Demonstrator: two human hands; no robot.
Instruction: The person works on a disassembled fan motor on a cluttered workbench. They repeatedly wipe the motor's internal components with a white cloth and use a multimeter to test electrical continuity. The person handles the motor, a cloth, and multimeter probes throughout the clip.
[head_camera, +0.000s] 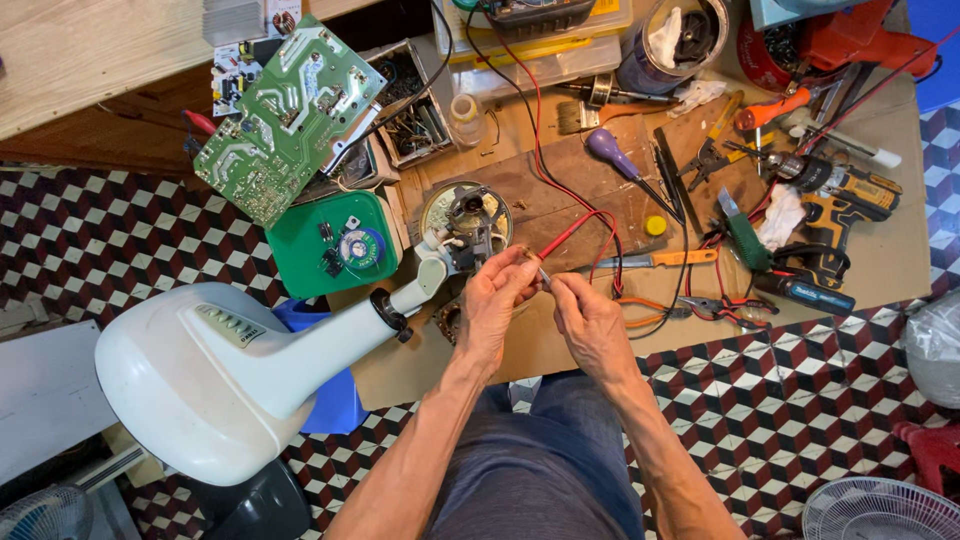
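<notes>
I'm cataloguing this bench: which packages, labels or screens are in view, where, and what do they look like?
Panel label: on the white fan base, left; narrow grey strip.
Small bottle: behind the fan motor; clear, pale cap.
Parts box: beside the green circuit board; open, grey.
Round tin: top centre-right; dark, open.
No screens visible.

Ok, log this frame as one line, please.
left hand: pinches red probe lead | right hand: at the lead's tip | white fan base: lying left | bench: green circuit board, cordless drill

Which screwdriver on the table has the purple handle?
The purple-handled screwdriver lying just above the hands, near the paintbrush. The other screwdriver, close to the right hand, has an orange handle.
</notes>
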